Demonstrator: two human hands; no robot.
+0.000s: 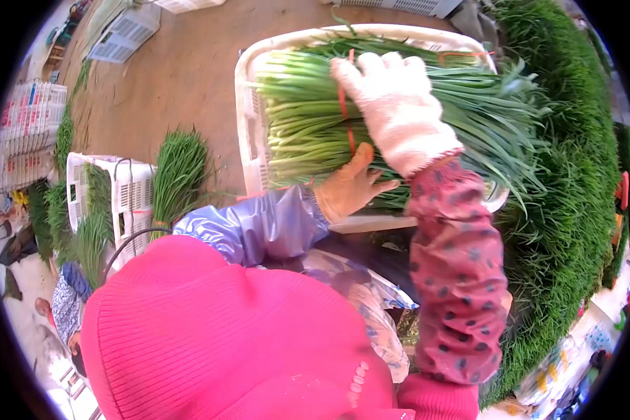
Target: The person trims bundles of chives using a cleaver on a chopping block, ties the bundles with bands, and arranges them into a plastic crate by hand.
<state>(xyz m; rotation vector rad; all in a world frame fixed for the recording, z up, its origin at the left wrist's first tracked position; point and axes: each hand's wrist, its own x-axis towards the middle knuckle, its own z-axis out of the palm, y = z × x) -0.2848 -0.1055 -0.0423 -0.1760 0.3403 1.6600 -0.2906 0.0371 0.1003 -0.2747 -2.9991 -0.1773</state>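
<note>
A white plastic basket (243, 133) holds several bundles of garlic chives (297, 129), pale stems to the left and dark leaves to the right. Red bands (343, 103) circle the bundles. My right hand (399, 105), in a whitish knit glove, lies over the top of a bundle with its fingers curled down the far side; the fingertips are hidden. At the near side of the basket is my left hand (344, 189), in a tan glove. Its thumb and a finger are spread against the nearest chives, and nothing shows in its grasp.
Loose green chives (560, 161) are heaped along the right. To the left stand a white crate (136, 189) with greens and an upright chive bunch (178, 168). Stacked crates (31, 126) are farther left. A pink knit hat (224, 336) blocks the lower view.
</note>
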